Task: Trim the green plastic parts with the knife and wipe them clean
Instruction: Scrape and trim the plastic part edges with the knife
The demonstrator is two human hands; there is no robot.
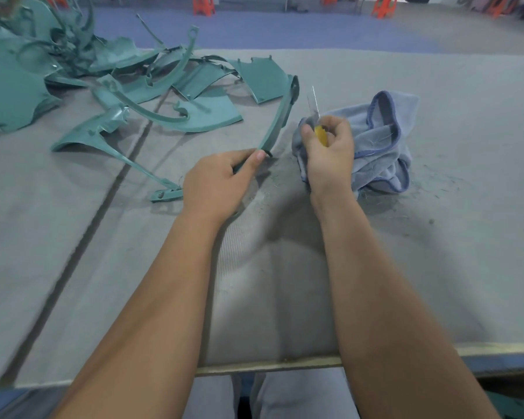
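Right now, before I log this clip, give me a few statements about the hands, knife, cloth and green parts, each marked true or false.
1. The left hand grips a long curved green strip. True.
2. The right hand holds a red-handled pair of scissors. False: it holds a yellow-handled knife with the blade pointing up and away.
3. The blue cloth lies folded flat on the person's lap. False: it sits bunched on the grey table, partly under the right hand.
4. A pile of green parts lies to the far left. True.
5. The blade is cutting into the strip. False: the two are apart.
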